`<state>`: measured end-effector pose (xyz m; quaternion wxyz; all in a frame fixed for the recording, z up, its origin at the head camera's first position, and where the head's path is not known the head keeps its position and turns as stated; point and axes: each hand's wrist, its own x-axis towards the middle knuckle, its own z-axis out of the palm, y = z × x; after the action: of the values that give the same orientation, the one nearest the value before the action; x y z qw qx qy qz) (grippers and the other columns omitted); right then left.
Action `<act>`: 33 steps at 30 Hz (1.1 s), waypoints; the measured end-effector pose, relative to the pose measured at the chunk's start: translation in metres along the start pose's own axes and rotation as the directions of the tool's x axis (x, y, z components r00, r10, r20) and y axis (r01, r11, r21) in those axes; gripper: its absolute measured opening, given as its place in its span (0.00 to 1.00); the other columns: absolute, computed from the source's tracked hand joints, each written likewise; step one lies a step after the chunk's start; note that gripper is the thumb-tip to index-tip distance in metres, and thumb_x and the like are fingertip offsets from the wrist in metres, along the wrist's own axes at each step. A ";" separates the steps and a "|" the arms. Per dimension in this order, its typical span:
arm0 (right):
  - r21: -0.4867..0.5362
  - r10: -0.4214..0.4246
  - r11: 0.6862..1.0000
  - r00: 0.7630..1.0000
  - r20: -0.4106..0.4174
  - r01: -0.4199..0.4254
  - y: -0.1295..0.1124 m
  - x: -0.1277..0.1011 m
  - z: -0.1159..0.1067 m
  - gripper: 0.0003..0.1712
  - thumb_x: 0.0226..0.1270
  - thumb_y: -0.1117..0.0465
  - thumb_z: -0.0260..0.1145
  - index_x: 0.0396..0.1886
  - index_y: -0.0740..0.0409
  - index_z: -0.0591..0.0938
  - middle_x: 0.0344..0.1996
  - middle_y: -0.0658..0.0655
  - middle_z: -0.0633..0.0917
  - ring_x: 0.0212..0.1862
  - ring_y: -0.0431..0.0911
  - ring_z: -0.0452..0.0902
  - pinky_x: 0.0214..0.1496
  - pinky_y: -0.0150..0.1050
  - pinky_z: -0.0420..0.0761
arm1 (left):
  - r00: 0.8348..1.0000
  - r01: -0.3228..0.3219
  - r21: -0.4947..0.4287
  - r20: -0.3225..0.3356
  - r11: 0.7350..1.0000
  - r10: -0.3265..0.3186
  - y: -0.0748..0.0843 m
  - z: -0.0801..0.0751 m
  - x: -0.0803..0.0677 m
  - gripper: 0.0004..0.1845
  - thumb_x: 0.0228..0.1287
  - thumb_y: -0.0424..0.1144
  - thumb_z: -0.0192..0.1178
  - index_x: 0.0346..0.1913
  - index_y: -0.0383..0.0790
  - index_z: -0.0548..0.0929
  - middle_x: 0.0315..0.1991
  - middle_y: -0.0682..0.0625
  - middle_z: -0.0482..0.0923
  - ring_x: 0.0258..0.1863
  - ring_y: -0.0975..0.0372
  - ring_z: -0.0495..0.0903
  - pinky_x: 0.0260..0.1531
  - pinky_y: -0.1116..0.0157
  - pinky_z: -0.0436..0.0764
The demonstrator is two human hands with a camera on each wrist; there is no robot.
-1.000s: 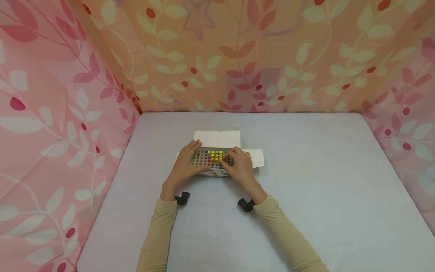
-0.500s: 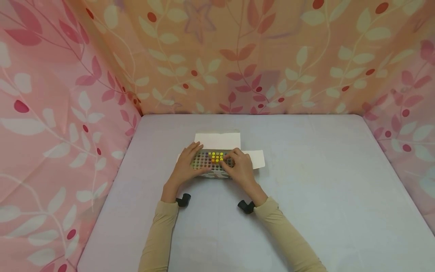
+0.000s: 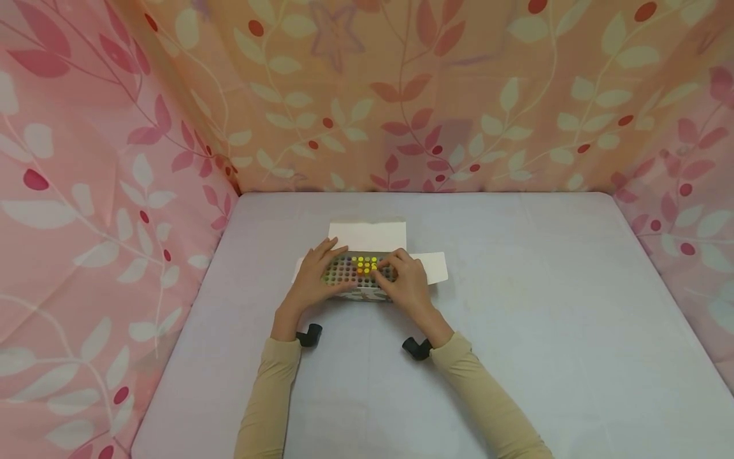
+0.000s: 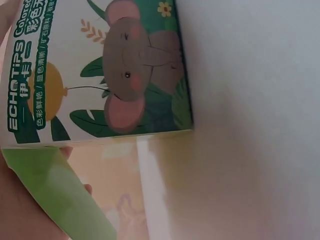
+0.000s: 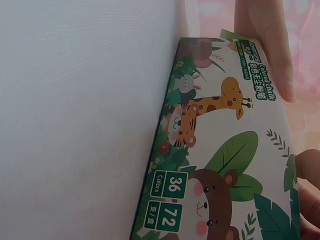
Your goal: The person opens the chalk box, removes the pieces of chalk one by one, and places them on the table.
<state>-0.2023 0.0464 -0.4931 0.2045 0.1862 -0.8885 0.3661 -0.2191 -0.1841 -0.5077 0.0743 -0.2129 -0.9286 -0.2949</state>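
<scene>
An open chalk box (image 3: 364, 294) stands on the grey table (image 3: 516, 287), full of grey stick ends with a patch of yellow and orange chalks (image 3: 365, 262). My left hand (image 3: 312, 278) grips the box's left end, fingers on top and thumb at the front. My right hand (image 3: 404, 280) curls over the right end, its fingertips beside the yellow chalks. The left wrist view shows the box's printed side (image 4: 110, 75) and a green flap (image 4: 60, 195). The right wrist view shows the animal-printed front (image 5: 220, 160) with a thumb (image 5: 307, 170) against it.
White flaps lie open behind the box (image 3: 367, 235) and to its right (image 3: 434, 267). Floral curtains (image 3: 86, 191) close in the table on the left, back and right. Bare grey tabletop spreads right of the box and in front of it.
</scene>
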 end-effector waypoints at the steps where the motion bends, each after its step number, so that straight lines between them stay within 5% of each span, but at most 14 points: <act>1: 0.001 -0.001 1.000 1.000 -0.003 0.001 0.000 0.000 -0.001 0.08 0.53 0.55 0.72 0.29 0.53 0.83 0.27 0.49 0.76 0.22 0.36 0.63 0.30 0.36 0.61 | 1.000 0.000 -0.010 -0.004 1.000 -0.001 0.001 0.000 0.001 0.40 0.48 0.63 0.65 0.65 0.55 0.67 0.71 0.48 0.54 0.72 0.53 0.48 0.66 0.41 0.47; 12: 0.017 0.008 1.000 1.000 -0.021 -0.007 -0.001 0.002 -0.003 0.08 0.54 0.56 0.72 0.29 0.54 0.83 0.30 0.50 0.77 0.22 0.39 0.67 0.29 0.35 0.65 | 0.999 -0.006 -0.038 -0.050 0.999 0.004 0.003 0.003 0.003 0.25 0.51 0.62 0.63 0.45 0.49 0.78 0.70 0.48 0.56 0.71 0.50 0.49 0.65 0.40 0.48; 25: 0.074 0.006 0.997 1.000 -0.027 -0.004 -0.002 0.004 -0.006 0.06 0.55 0.57 0.70 0.30 0.53 0.83 0.31 0.50 0.77 0.23 0.39 0.70 0.23 0.31 0.71 | 0.997 -0.033 -0.022 -0.075 0.999 0.031 0.001 0.004 0.001 0.23 0.50 0.60 0.65 0.42 0.47 0.79 0.70 0.46 0.58 0.70 0.48 0.51 0.63 0.38 0.50; 33: -0.013 0.007 1.000 1.000 0.006 -0.007 -0.003 0.003 -0.002 0.07 0.54 0.56 0.71 0.30 0.52 0.84 0.29 0.50 0.78 0.20 0.35 0.65 0.20 0.30 0.65 | 0.998 -0.021 -0.028 -0.064 0.999 0.019 0.001 0.007 -0.001 0.23 0.51 0.60 0.65 0.42 0.48 0.78 0.70 0.47 0.57 0.71 0.48 0.51 0.65 0.39 0.50</act>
<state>-0.2029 0.0449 -0.4887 0.2015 0.1830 -0.8921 0.3606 -0.2175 -0.1799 -0.5128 0.1037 -0.2137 -0.9192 -0.3141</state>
